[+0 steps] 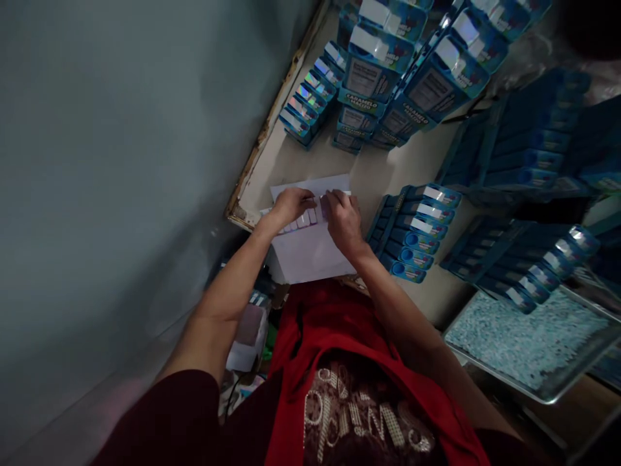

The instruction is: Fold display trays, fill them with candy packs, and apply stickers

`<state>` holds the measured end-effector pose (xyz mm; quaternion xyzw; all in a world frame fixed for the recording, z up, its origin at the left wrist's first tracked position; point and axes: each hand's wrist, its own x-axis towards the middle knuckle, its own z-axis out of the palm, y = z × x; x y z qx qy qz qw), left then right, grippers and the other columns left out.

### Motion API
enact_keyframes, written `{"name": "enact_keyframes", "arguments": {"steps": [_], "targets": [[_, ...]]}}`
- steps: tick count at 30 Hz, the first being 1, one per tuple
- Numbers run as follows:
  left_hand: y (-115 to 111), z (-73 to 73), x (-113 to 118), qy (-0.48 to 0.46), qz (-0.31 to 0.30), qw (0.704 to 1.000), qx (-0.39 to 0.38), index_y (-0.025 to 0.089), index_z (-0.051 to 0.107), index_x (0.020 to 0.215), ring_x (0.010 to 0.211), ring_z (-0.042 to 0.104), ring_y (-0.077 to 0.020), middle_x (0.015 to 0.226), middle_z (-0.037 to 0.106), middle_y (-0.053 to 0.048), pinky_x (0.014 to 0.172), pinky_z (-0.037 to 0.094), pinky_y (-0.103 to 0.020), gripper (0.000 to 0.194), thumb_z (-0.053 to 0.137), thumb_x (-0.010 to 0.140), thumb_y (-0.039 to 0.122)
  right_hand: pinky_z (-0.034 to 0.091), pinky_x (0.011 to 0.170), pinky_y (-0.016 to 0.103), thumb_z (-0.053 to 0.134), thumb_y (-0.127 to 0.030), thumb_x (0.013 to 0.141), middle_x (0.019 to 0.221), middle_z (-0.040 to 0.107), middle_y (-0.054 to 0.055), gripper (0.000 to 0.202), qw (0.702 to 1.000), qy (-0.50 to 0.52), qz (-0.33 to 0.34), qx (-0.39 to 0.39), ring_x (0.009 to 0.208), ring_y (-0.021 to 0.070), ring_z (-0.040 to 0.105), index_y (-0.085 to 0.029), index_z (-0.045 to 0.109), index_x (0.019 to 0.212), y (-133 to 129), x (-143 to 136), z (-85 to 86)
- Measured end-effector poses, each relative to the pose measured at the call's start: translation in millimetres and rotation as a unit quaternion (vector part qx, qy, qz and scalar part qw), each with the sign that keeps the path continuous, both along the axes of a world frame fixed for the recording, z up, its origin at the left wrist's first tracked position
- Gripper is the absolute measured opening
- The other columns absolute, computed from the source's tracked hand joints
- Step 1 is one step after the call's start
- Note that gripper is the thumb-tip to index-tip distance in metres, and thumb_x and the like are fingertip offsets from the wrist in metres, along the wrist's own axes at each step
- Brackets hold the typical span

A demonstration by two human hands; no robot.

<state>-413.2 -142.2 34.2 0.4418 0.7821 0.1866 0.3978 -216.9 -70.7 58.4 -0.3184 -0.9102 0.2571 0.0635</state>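
Note:
A strip of pale, shiny stickers (304, 220) with a purplish tint lies across white paper sheets (315, 255) at the corner of the table. My left hand (292, 206) is closed, its fingertips pinching the strip near its middle. Close beside it, my right hand (345, 219) has its fingers bent and pressed together on the strip's right end. Small details between the fingertips are too dim to make out.
Tall stacks of blue candy boxes (373, 71) stand at the back, with a row of small blue boxes (310, 97) beside them. More bundled blue boxes (412, 226) sit to the right. A metal tray (553, 396) holds bluish pieces. A wall (121, 162) rises on the left.

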Motion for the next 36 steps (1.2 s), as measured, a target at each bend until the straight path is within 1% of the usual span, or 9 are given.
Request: {"name": "enact_keyframes", "arguments": {"steps": [5, 10, 12, 17, 20, 23, 29, 34, 36], "targets": [[-1, 5.3, -3, -0.134, 0.034, 0.990, 0.025, 0.018, 0.079, 0.082, 0.075, 0.061, -0.0181, 0.074, 0.072, -0.001, 0.070, 0.041, -0.028, 0.014, 0.077, 0.083, 0.032, 0.049, 0.108, 0.049, 0.040, -0.020, 0.112, 0.149, 0.068, 0.017, 0.045, 0.997, -0.054, 0.045, 0.023, 0.122, 0.0336, 0.059, -0.016, 0.067, 0.148, 0, -16, -13.8], [-11, 0.5, -1, -0.298, 0.148, 0.943, -0.029, 0.016, 0.073, 0.084, 0.061, 0.051, -0.0123, 0.069, 0.065, 0.000, 0.062, 0.040, -0.025, 0.020, 0.078, 0.081, 0.035, 0.045, 0.116, 0.048, 0.040, -0.010, 0.107, 0.169, 0.054, 0.016, 0.056, 0.995, -0.061, 0.077, 0.023, 0.142, 0.0341, 0.052, -0.014, 0.054, 0.162, -17, 1, -21.2], [-16, -0.7, -1, -0.311, 0.154, 0.937, -0.031, 0.016, 0.073, 0.086, 0.063, 0.052, -0.0122, 0.072, 0.066, 0.000, 0.062, 0.040, -0.025, 0.020, 0.078, 0.080, 0.035, 0.043, 0.118, 0.048, 0.040, -0.009, 0.107, 0.167, 0.056, 0.014, 0.056, 0.995, -0.059, 0.081, 0.017, 0.144, 0.0324, 0.050, -0.015, 0.055, 0.161, -23, 9, -18.6], [-20, 4.2, -4, -0.213, 0.066, 0.973, -0.054, 0.017, 0.076, 0.082, 0.063, 0.050, -0.0135, 0.068, 0.063, 0.001, 0.063, 0.037, -0.026, 0.017, 0.071, 0.083, 0.034, 0.040, 0.112, 0.048, 0.044, -0.021, 0.112, 0.144, 0.070, 0.015, 0.046, 0.997, -0.051, 0.059, 0.021, 0.137, 0.0333, 0.050, -0.021, 0.063, 0.154, -26, 19, -2.3], [-18, 15.0, -2, -0.093, 0.028, 0.994, -0.057, 0.018, 0.081, 0.088, 0.070, 0.058, -0.0174, 0.074, 0.071, -0.002, 0.068, 0.039, -0.029, 0.019, 0.071, 0.086, 0.034, 0.039, 0.103, 0.047, 0.046, -0.030, 0.113, 0.128, 0.071, 0.015, 0.046, 0.996, -0.070, 0.043, 0.029, 0.125, 0.0342, 0.053, -0.026, 0.062, 0.156, -22, 18, 6.5], [-14, 27.6, 4, -0.010, -0.005, 0.999, -0.049, 0.019, 0.086, 0.097, 0.083, 0.068, -0.0224, 0.090, 0.081, -0.007, 0.075, 0.043, -0.032, 0.021, 0.071, 0.091, 0.032, 0.037, 0.096, 0.046, 0.045, -0.036, 0.114, 0.121, 0.069, 0.015, 0.045, 0.995, -0.084, 0.027, 0.040, 0.115, 0.0338, 0.052, -0.027, 0.063, 0.154, -16, 12, 9.8], [-4, 40.2, 19, 0.061, -0.004, 0.992, -0.110, 0.025, 0.089, 0.106, 0.098, 0.074, -0.0267, 0.102, 0.084, -0.009, 0.082, 0.049, -0.033, 0.022, 0.073, 0.094, 0.034, 0.034, 0.093, 0.046, 0.046, -0.032, 0.113, 0.114, 0.069, 0.017, 0.040, 0.992, -0.107, 0.045, 0.037, 0.113, 0.0334, 0.051, -0.025, 0.071, 0.143, -8, 3, 12.2], [0, 44.6, 19, 0.074, 0.008, 0.985, -0.155, 0.024, 0.089, 0.110, 0.104, 0.075, -0.0287, 0.107, 0.085, -0.010, 0.084, 0.050, -0.034, 0.026, 0.071, 0.094, 0.034, 0.033, 0.099, 0.047, 0.063, -0.038, 0.107, 0.106, 0.074, 0.014, 0.026, 0.989, -0.129, 0.072, 0.002, 0.117, 0.0345, 0.056, -0.021, 0.082, 0.100, -15, 12, 22.0], [2, 47.0, 16, 0.067, 0.005, 0.984, -0.166, 0.022, 0.088, 0.114, 0.102, 0.075, -0.0287, 0.106, 0.084, -0.011, 0.082, 0.050, -0.035, 0.028, 0.070, 0.095, 0.032, 0.035, 0.099, 0.045, 0.070, -0.041, 0.102, 0.105, 0.075, 0.012, 0.022, 0.988, -0.142, 0.042, -0.033, 0.115, 0.0338, 0.059, -0.022, 0.081, 0.099, -18, 16, 26.2]]}}
